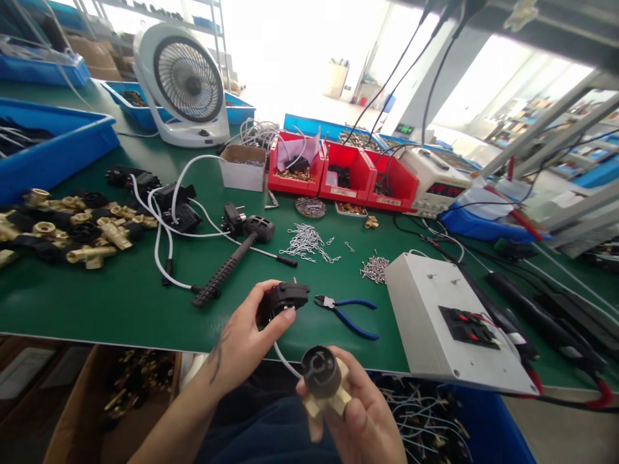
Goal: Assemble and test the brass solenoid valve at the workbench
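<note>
While the half-closed left hand (256, 325) holds a black box (285, 298) and the right hand (365, 412) curls around a brass valve (333, 401), 2 red bins (362, 182) bear illegible labels (343, 192).

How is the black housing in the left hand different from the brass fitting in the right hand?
The black housing is dark almost all over; the brass fitting is gold-coloured with a dark round cap. The housing looks boxy; the fitting has stubby arms. The left hand holds the housing farther forward than the fitting. Both are hand-held.
</note>
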`<state>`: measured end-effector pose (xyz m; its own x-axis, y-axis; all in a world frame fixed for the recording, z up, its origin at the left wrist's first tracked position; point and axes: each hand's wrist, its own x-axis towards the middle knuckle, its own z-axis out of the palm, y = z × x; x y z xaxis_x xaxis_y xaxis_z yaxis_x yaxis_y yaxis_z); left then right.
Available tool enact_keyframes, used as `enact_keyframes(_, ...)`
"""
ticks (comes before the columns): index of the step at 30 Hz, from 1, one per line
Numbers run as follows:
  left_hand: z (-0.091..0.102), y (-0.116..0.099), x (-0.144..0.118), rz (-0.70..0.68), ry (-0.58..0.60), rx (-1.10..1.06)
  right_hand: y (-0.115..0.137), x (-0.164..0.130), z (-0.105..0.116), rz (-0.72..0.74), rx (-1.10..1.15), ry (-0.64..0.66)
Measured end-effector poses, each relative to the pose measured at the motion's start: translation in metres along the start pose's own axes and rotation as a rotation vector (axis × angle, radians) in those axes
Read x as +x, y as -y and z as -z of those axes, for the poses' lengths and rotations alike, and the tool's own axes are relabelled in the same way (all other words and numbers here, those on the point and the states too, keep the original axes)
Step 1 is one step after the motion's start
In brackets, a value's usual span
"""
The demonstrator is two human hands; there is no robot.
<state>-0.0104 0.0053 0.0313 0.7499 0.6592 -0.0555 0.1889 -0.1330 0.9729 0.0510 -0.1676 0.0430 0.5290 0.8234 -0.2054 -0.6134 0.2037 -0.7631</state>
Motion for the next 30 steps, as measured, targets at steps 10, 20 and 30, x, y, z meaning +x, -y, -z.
enact_keyframes(10,0.008,-0.021,-0.018,0.209,0.088,-0.823,0.0,-0.003,-0.005,-0.103,-0.044,0.034)
enact_keyframes(20,0.014,-0.016,-0.03,0.137,0.07,-0.582,-0.005,0.001,-0.009,-0.149,-0.039,0.111)
enact_keyframes(30,0.045,-0.009,-0.036,0.172,0.047,-0.342,-0.004,0.005,-0.008,-0.255,-0.024,0.165)
